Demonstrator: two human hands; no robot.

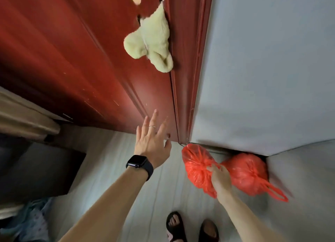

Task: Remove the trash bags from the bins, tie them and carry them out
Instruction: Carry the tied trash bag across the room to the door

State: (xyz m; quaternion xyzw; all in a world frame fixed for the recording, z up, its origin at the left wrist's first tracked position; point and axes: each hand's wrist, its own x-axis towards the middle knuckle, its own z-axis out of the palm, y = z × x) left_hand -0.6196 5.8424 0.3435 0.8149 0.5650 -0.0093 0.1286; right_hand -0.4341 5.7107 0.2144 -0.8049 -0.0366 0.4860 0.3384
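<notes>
Red-brown door (72, 51): fills the upper left. Its shut edge runs from 12 o'clock down to the floor (112, 169), meeting the frame (188, 60) there.
Left hand (152, 140): free and wide open, fingers spread and straight, holding nothing. The palm faces the door low down, and the tips are near or on the panel; contact cannot be told.
Toy (150, 42): pale plush, hanging on the door at 12 o'clock from the left hand, well apart from it. Any handle under it is hidden.
Left bag (195, 167): red plastic, tied shut, at 4 o'clock from the left hand and near the foot of the frame.
Right hand (220, 178): fingers curled round the left bag's knotted neck, gripping it. The hand sits between the two bags.
Right bag (248, 171): red, tied, at 2 o'clock from the right hand, pressed into the corner under the wall (272, 60). Its loop handles trail to 4 o'clock, outside the grip. Whether it hangs from that hand or rests on the floor cannot be told.
Stage: both bags look tied, so carrying them out is what remains.
Key relation: the door stands between the bags and the way out. The empty left hand is the nearer one to it, with the door edge at 1 o'clock from its fingertips, so opening likely falls to that hand.
Risk: the right bag may be left behind if it is not truly held.
</notes>
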